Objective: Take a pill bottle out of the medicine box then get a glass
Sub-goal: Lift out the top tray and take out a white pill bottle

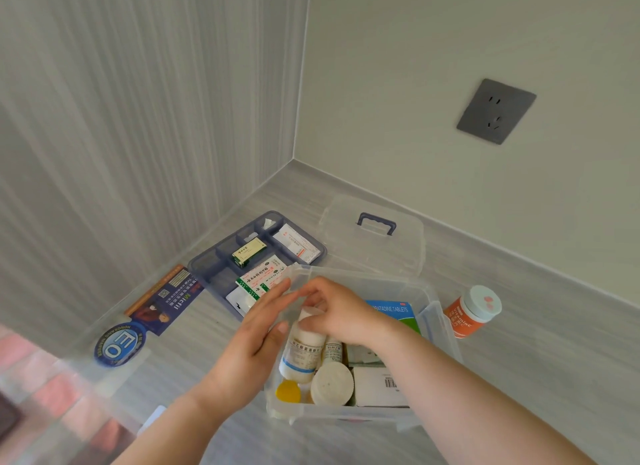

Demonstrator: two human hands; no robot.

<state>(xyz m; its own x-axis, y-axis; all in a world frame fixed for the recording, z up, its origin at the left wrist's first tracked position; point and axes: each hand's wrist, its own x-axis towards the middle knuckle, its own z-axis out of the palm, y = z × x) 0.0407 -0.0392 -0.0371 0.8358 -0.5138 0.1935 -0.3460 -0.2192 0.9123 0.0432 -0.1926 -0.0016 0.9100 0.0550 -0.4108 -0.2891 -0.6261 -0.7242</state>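
Note:
A clear plastic medicine box (446, 329) stands open on the grey counter. Inside it a white pill bottle (302, 350) with a blue-banded label stands tilted. My right hand (337, 308) is closed on that bottle's cap from above. My left hand (256, 340) rests flat against the box's left wall beside the bottle, fingers apart, holding nothing. Other white bottles (331, 383), a yellow cap (288, 392) and pill cartons (393, 310) lie in the box. No glass is in view.
A blue divided tray (211, 262) with sachets and small boxes sits behind the box, next to the clear lid (374, 236) with a blue handle. An orange vitamin bottle (472, 312) stands at the right. Leaflets (162, 300) lie left. A wall socket (496, 111) is above.

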